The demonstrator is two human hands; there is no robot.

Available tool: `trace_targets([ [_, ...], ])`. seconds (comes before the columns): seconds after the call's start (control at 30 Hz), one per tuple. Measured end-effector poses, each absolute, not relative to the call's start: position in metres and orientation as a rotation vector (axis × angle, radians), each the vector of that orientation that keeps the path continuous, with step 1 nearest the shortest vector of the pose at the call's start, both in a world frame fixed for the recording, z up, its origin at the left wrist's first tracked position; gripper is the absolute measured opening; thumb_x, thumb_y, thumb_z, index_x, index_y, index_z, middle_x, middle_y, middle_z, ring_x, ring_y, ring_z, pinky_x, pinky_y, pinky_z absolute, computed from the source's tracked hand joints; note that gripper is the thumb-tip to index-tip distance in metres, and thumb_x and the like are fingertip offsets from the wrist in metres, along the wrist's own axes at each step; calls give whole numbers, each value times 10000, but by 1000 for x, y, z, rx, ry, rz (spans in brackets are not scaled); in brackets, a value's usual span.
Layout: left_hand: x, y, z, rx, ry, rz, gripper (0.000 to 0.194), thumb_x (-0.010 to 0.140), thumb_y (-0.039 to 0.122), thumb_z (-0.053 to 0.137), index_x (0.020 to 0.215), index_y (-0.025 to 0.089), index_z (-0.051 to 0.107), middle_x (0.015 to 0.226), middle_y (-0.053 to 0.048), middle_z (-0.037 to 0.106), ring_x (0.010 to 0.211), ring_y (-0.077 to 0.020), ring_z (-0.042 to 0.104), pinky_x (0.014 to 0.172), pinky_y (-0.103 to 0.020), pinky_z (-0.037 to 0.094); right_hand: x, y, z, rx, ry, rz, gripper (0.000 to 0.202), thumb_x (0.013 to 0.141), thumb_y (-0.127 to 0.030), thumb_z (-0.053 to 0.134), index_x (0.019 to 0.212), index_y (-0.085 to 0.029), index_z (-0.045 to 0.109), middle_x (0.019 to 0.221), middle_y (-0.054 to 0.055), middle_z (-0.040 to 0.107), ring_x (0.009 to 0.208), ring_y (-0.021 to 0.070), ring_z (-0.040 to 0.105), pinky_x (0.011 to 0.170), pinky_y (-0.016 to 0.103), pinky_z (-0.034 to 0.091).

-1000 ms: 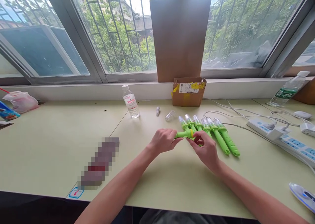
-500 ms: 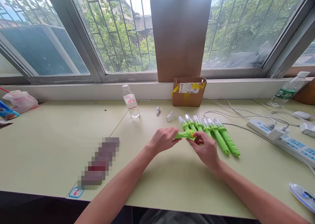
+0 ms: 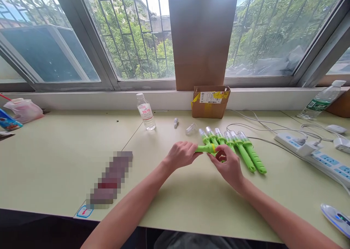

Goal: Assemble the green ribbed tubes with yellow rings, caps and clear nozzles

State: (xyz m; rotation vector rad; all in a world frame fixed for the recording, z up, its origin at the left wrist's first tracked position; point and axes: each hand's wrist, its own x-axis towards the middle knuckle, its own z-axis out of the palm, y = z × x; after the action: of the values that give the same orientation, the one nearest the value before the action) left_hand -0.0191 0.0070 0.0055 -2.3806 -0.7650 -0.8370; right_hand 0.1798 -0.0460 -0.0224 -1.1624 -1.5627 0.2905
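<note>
My left hand (image 3: pixel 182 154) is wrapped round the handle of a green stick (image 3: pixel 203 148), held sideways above the table. At its yellow-ringed end, my right hand (image 3: pixel 226 164) pinches with thumb and fingers. Behind and right of my hands lie several green sticks (image 3: pixel 243 154) with clear tops, side by side; my right hand hides parts of some. A loose clear ribbed cover (image 3: pixel 190 129) lies beyond my left hand, and a small whitish piece (image 3: pixel 175 123) is to its left.
A cardboard box (image 3: pixel 210 108) and a water bottle (image 3: pixel 147 114) stand at the back. Cables and a power strip (image 3: pixel 314 154) lie at the right, near another bottle (image 3: pixel 319 100). A blurred dark item (image 3: pixel 112 179) lies left of my forearm.
Both hands keep nearly the same grip and place on the green stick. The view has shifted very slightly.
</note>
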Motion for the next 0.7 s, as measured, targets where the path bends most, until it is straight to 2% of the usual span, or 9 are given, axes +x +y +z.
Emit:
trace_targets([
  [0.1, -19, 7, 4, -2384, -777, -843, 314, 919, 428, 448, 761, 172, 540, 545, 10, 551, 459, -117, 502, 452, -267, 268, 179, -45, -24, -1174, -1563, 306, 249, 789, -339, 668, 907, -208, 492, 676, -29, 544, 521, 111, 555, 485, 261, 538],
  [0.5, -18, 6, 3, -2431, -814, -868, 319, 921, 430, 436, 775, 170, 550, 542, 6, 566, 454, -122, 526, 449, -253, 299, 179, -46, -21, -1118, -1564, 233, 160, 823, -309, 641, 858, -214, 517, 777, -4, 545, 555, 97, 549, 507, 255, 551],
  [0.7, -18, 6, 3, -2440, -827, -867, 332, 917, 438, 440, 752, 167, 540, 531, 9, 572, 440, -127, 518, 446, -255, 286, 178, -45, -21, -1132, -1568, 254, 193, 813, -302, 650, 877, -214, 490, 758, -18, 518, 538, 91, 543, 481, 241, 531],
])
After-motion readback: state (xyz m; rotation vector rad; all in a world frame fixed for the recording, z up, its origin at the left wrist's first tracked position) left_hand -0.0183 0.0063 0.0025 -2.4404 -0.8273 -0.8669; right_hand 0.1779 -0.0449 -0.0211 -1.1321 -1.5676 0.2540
